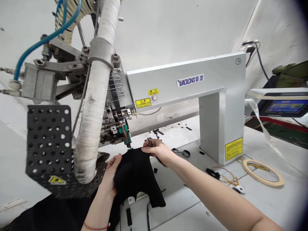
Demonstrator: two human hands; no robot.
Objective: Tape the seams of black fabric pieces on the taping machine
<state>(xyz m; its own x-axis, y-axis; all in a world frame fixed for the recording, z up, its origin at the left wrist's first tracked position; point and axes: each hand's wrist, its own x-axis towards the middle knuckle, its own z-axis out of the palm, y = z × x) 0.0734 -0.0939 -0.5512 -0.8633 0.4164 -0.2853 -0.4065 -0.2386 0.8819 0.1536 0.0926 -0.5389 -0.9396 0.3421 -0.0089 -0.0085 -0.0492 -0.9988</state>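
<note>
A black cut fabric piece [136, 173] hangs between my two hands, its top edge just below the green rollers [126, 134] of a taping machine. My left hand [111, 173] grips the fabric's left edge, thumb on top. At the upper right corner, my right hand [156, 150] pinches the fabric between thumb and fingers. Small metal scissors or snips [150, 142] stick out from the same right hand; their handles are hidden. The lower edge of the fabric has curved cut-outs.
The grey machine arm [187, 77] spans behind my hands. At left are a white wrapped pipe [96, 106] and a black perforated guard [48, 141]. A tape roll [262, 173] and black scraps lie on the white table [178, 208]. A lit screen [286, 106] stands far right.
</note>
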